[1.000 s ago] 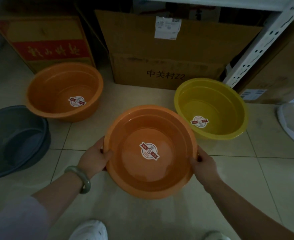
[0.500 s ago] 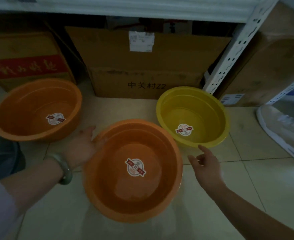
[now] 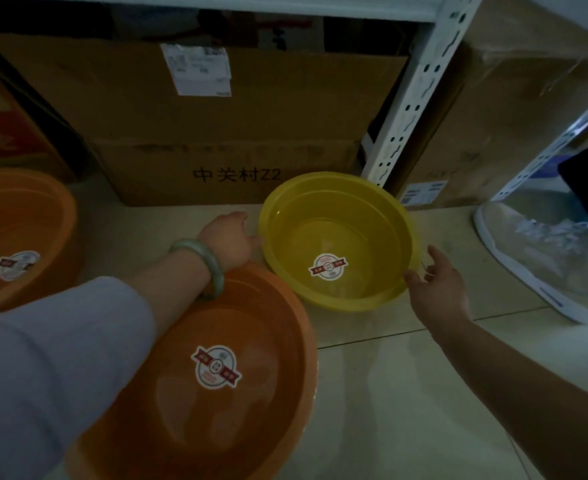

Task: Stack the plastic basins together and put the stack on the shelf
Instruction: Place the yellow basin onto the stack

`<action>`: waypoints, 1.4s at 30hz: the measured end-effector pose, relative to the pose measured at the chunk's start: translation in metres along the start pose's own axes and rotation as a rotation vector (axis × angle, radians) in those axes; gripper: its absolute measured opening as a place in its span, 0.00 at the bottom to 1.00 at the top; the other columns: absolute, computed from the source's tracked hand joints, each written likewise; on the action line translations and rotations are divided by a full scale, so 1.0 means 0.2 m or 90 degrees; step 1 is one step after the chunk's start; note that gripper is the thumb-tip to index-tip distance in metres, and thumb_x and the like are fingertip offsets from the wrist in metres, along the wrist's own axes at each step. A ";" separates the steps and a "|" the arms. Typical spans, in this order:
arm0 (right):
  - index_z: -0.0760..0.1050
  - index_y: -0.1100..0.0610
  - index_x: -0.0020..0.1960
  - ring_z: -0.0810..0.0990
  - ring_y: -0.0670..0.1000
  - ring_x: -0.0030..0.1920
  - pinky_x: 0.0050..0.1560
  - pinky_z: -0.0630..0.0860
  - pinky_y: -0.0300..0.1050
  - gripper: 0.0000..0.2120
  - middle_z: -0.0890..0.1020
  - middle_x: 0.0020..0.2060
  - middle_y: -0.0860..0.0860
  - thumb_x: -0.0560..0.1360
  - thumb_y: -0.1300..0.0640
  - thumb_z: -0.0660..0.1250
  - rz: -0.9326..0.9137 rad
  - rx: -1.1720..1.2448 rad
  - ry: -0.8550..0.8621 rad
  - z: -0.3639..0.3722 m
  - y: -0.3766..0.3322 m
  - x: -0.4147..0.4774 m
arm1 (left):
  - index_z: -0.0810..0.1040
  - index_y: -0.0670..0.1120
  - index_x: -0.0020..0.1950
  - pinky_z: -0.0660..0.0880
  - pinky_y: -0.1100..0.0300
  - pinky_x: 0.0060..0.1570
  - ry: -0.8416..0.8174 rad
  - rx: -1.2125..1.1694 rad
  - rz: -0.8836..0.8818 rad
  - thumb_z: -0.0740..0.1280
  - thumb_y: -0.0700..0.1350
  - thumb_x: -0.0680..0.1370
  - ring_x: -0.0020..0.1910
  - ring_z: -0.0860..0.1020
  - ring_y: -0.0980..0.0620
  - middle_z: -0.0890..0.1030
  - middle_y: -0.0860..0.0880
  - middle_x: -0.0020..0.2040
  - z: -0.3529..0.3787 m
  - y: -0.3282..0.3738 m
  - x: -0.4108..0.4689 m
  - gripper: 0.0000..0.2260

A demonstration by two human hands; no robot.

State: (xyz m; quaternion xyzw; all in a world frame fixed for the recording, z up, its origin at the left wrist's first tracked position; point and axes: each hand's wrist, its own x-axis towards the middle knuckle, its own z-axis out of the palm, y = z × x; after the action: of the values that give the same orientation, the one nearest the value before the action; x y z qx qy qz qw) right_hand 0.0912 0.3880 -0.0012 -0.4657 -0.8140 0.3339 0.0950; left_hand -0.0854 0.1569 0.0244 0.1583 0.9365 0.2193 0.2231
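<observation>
A yellow basin (image 3: 337,237) sits on the tiled floor in front of the shelf post. My left hand (image 3: 230,237) is at its left rim, fingers touching the edge; whether it grips is unclear. My right hand (image 3: 436,285) hovers just off the right rim, fingers spread. An orange basin (image 3: 223,375) rests on the floor near me, under my left forearm, held by neither hand. A second orange basin (image 3: 18,237) lies at the far left. Each basin has a round sticker inside.
A white slotted shelf post (image 3: 410,95) rises behind the yellow basin, with a shelf board across the top. Large cardboard boxes (image 3: 216,133) fill the space under it. Another person's pale shoe (image 3: 545,258) stands at the right.
Both hands let go of the near orange basin, which now rests on the floor. They moved forward to either side of the yellow basin. The view shifted right and closer.
</observation>
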 end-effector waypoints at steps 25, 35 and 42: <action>0.75 0.59 0.63 0.81 0.53 0.47 0.36 0.77 0.44 0.23 0.81 0.53 0.55 0.71 0.51 0.69 0.093 0.408 0.035 -0.31 -0.24 0.00 | 0.80 0.54 0.47 0.78 0.48 0.56 0.081 -0.447 0.021 0.70 0.44 0.65 0.50 0.81 0.47 0.83 0.47 0.50 -0.22 0.17 -0.21 0.12; 0.75 0.54 0.64 0.80 0.53 0.50 0.49 0.77 0.48 0.21 0.81 0.56 0.52 0.73 0.51 0.67 -0.065 0.264 -0.057 -0.29 -0.67 -0.45 | 0.76 0.53 0.61 0.75 0.56 0.47 0.274 -0.234 0.022 0.67 0.53 0.74 0.45 0.78 0.54 0.78 0.56 0.43 -0.66 -0.22 -0.82 0.16; 0.74 0.50 0.63 0.80 0.53 0.53 0.48 0.76 0.47 0.19 0.81 0.58 0.52 0.72 0.51 0.66 -0.058 0.163 -0.110 -0.10 -0.53 -0.76 | 0.78 0.54 0.59 0.74 0.56 0.43 0.250 -0.203 -0.074 0.70 0.53 0.70 0.43 0.78 0.53 0.81 0.52 0.43 -0.48 -0.55 -1.10 0.17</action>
State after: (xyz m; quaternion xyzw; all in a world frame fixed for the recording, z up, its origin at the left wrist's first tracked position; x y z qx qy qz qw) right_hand 0.1102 0.2359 0.1034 -0.3820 -0.7903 0.4690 0.0977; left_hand 0.0333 -0.0567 0.1256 0.0214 0.9229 0.3777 0.0714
